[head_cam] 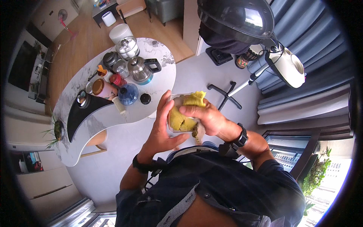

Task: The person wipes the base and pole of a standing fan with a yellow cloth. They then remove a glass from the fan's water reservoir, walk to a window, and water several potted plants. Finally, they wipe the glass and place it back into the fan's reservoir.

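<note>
Between my hands, in front of my chest, is a clear plastic container [178,99] with yellow, wrinkled pieces [177,118] in it; what they are I cannot tell. My left hand [163,127] holds the container's left side, its fingers pointing up and its thumb low at the front. From the right my right hand [208,116] grips the container, with the thumb across the yellow pieces. One yellow piece [195,98] sticks up over the far rim. A brownish, ragged piece [199,133] shows beneath my right hand; its kind is unclear.
Ahead to the left stands a curved marble-patterned table [158,51] with a glass kettle [139,69], a blue translucent jug [128,94], a pink canister [105,89] and a black round lid [145,98]. A wheeled stand [227,95] is ahead on the right, beside grey-blue curtains [306,42].
</note>
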Demonstrator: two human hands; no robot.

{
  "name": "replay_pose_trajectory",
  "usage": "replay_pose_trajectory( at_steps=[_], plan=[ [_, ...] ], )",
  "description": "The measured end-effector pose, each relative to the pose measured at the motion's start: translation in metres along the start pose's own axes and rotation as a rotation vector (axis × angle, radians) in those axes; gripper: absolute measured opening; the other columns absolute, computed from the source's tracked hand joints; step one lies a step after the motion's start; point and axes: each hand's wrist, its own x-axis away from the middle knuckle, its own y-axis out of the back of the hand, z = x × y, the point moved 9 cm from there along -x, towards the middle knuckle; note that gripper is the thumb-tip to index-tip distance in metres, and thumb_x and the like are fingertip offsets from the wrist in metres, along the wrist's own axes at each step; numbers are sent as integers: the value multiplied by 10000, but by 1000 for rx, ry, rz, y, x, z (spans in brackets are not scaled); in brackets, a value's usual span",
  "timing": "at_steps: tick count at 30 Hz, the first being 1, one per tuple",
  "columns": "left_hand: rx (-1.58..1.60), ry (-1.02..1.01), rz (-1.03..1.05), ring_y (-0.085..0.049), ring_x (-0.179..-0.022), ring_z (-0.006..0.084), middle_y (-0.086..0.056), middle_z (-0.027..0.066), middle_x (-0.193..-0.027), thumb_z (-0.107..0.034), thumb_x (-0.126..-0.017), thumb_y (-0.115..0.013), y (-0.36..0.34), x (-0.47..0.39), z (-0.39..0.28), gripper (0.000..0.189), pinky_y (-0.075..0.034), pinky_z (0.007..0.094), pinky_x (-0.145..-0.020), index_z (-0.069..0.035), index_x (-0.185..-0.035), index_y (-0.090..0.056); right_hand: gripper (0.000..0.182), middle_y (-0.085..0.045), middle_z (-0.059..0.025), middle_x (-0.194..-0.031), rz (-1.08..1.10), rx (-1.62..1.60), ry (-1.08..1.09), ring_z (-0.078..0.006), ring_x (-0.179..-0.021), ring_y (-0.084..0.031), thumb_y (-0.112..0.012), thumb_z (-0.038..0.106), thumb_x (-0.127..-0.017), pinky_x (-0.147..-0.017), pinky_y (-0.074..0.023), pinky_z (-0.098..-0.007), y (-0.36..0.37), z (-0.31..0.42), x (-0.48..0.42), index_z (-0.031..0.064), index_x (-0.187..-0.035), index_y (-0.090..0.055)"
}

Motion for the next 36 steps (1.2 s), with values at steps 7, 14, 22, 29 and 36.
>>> replay_pose_trajectory(
  at_steps=[7, 14, 22, 29, 36],
  plan=[
    [639, 570, -150, -387, -1430, 277, -268, 195, -1604, -455, -826, -837, 4, 6, 50, 1194, -350, 460, -1162, -48, -1639, -63, 252, -682, -92, -994, 234, 922, 751, -192, -914, -632, -808, 38, -856, -812, -501, -347, -45, 15, 21, 21, -1069, -673],
    [217, 212, 89, -379, -1443, 289, -297, 177, -1586, -322, -786, -865, -3, 6, 6, 1162, -338, 444, -1174, -69, -1631, -110, 539, -694, -67, -1116, 218, -142, -63, -182, -1033, -655, -797, 209, -856, -949, -523, -347, -14, -8, 15, -8, -1306, -595],
    [478, 445, -6, -327, -1490, 313, -290, 211, -1613, -352, -849, -832, 5, 4, 23, 1116, -324, 438, -1188, -72, -1647, -104, 301, -695, -36, -1067, 132, 598, 212, -150, -954, -647, -783, 104, -906, -870, -536, -321, -15, -13, 15, 19, -1170, -667],
    [231, 218, 17, -330, -1472, 295, -312, 211, -1582, -409, -861, -829, -9, 3, 9, 1033, -309, 425, -1186, -42, -1599, -207, 415, -691, -58, -1074, 192, 66, -51, -212, -963, -666, -811, 65, -837, -880, -546, -352, -6, -18, 14, 17, -1209, -634],
    [77, 148, 154, -208, -1556, 319, -159, 204, -1683, -445, -855, -826, -7, -2, -2, 1150, -252, 475, -1231, -80, -1648, -77, 306, -702, -69, -1019, -85, -50, -12, -175, -954, -668, -778, 111, -910, -873, -556, -354, 9, -18, 4, 10, -1171, -655]
  ],
)
